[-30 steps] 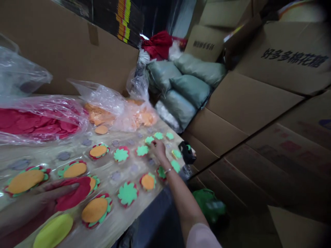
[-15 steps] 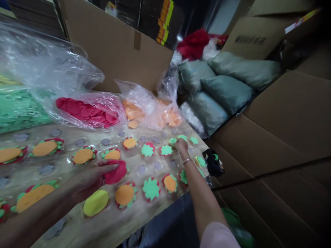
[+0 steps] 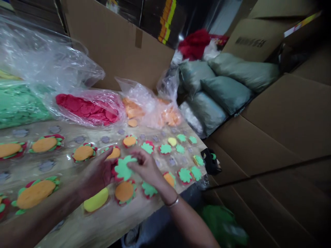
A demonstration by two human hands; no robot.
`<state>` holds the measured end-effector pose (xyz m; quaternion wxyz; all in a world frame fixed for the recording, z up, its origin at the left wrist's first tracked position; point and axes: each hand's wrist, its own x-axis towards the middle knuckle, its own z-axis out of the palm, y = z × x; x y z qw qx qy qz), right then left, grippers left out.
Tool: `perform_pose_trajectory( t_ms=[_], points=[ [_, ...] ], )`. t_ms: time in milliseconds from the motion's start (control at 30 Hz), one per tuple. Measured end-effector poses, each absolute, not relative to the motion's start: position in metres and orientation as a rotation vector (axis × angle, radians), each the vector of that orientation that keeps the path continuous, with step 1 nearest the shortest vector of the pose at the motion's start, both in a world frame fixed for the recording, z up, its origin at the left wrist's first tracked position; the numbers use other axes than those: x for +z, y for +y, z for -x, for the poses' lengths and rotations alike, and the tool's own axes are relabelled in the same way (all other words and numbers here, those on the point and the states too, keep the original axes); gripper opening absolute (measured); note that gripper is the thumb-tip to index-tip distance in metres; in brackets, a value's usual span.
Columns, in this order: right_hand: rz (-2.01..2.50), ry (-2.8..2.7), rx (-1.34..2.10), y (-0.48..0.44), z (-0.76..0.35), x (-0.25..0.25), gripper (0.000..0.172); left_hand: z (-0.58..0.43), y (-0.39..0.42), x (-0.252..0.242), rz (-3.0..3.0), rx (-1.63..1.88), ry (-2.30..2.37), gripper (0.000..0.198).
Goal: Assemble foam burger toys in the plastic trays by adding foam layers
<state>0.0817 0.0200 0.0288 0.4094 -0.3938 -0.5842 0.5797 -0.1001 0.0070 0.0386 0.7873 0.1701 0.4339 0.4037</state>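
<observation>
Near the middle of the table, my left hand (image 3: 99, 172) has its thumb raised and its fingers at the edge of a red foam disc (image 3: 118, 178). A green foam flower shape (image 3: 125, 168) lies over that disc and covers most of it. From the right, my right hand (image 3: 146, 165) pinches the green shape's edge between thumb and fingers. Just below is an orange foam disc (image 3: 124, 191) on green and red layers, with a yellow foam disc (image 3: 96, 200) to its left. Another yellow disc (image 3: 172, 141) shows farther right.
Clear plastic with rows of foam stacks and grey pieces (image 3: 47, 165) covers the table. Along the back are bags of green (image 3: 23, 105), red (image 3: 88, 109) and orange pieces (image 3: 170, 115), before a cardboard box (image 3: 113, 48). Grey-green sacks (image 3: 224, 89) and cartons (image 3: 292, 113) stand right.
My right hand has come left from the far green pieces to my left hand, bringing a green flower shape over the red disc. A yellow disc now shows where it was. My left thumb has lifted.
</observation>
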Motion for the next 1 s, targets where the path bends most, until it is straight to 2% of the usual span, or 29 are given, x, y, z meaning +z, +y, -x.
perform_pose_trajectory(
  t_ms=[100,133,200,267,367,500,700,900,1000],
  points=[
    [1.074,-1.618,1.208,0.006,-0.064,0.032,0.023,0.100,0.001,0.037,-0.384,0.880,0.927,0.021],
    [1.101,-1.651,1.110,0.006,-0.063,0.033,0.024,0.100,-0.001,0.038,-0.397,0.899,0.947,0.014],
    [1.136,-1.655,1.039,0.007,-0.063,0.032,0.034,0.100,-0.005,0.040,-0.435,0.925,0.989,0.018],
    [1.146,-1.577,1.212,0.010,-0.063,0.026,0.043,0.099,-0.008,0.044,-0.460,0.936,1.010,0.018],
    [1.136,-1.468,1.449,0.010,-0.061,0.016,0.038,0.093,-0.011,0.047,-0.443,0.945,1.000,0.012],
    [1.185,-1.451,1.348,0.004,-0.056,0.010,0.035,0.086,-0.015,0.049,-0.448,1.012,1.044,0.021],
    [1.100,-1.296,1.444,-0.002,-0.054,0.016,0.026,0.084,-0.016,0.049,-0.507,1.036,1.115,0.055],
    [1.126,-1.298,1.170,-0.009,-0.054,0.017,0.022,0.077,-0.013,0.055,-0.532,1.021,1.052,0.054],
    [1.145,-1.333,1.146,-0.009,-0.056,0.016,0.024,0.078,-0.011,0.052,-0.517,0.993,1.007,0.049]
  ],
)
